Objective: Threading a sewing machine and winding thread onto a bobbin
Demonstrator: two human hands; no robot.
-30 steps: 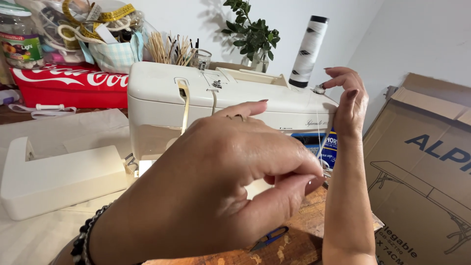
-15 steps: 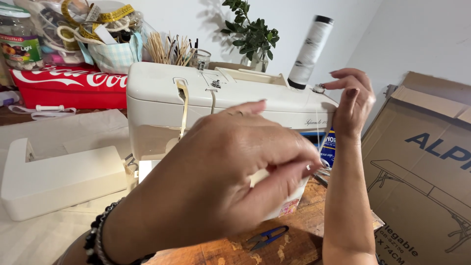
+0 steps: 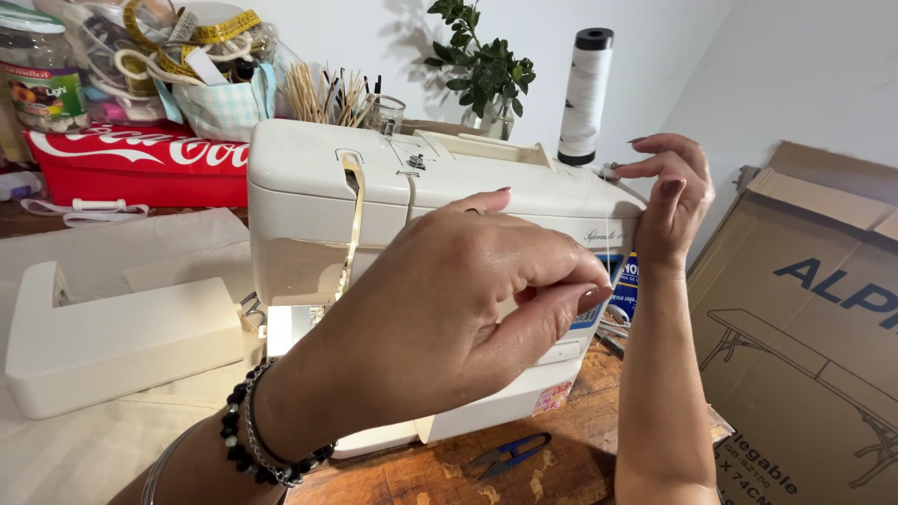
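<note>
Cream-coloured sewing machine [image 3: 440, 243] standing on a worn wooden table [image 3: 421, 477], mid-threading by the look of it. Left hand [image 3: 449, 327] raised close to the lens, thumb and forefinger pinched shut on a fine white thread [image 3: 606, 245]. Right hand [image 3: 669, 192] lifted at the machine's right end, fingers curled and fingertips closed on the same strand, just beside the base of a tall white thread cone [image 3: 585, 93] with a black cap, upright behind the machine.

Judged from the view: thread drawn off the cone and held taut between both hands, but not visibly laid through the guides and slot along the machine's top and front; needle area hidden behind the left wrist, so no telling how matters stand there. Most of the threading seemingly left to do.

Thread itself very thin, pale, hard to follow against the casing, seen mainly as a faint vertical line near the right end. Detached cream extension piece [image 3: 112, 341] lying to the left on pale cloth; small blue-handled snips [image 3: 510, 454] on the table in front; flattened cardboard box [image 3: 814, 327] leaning at right; potted green plant [image 3: 482, 65] at the wall.
</note>
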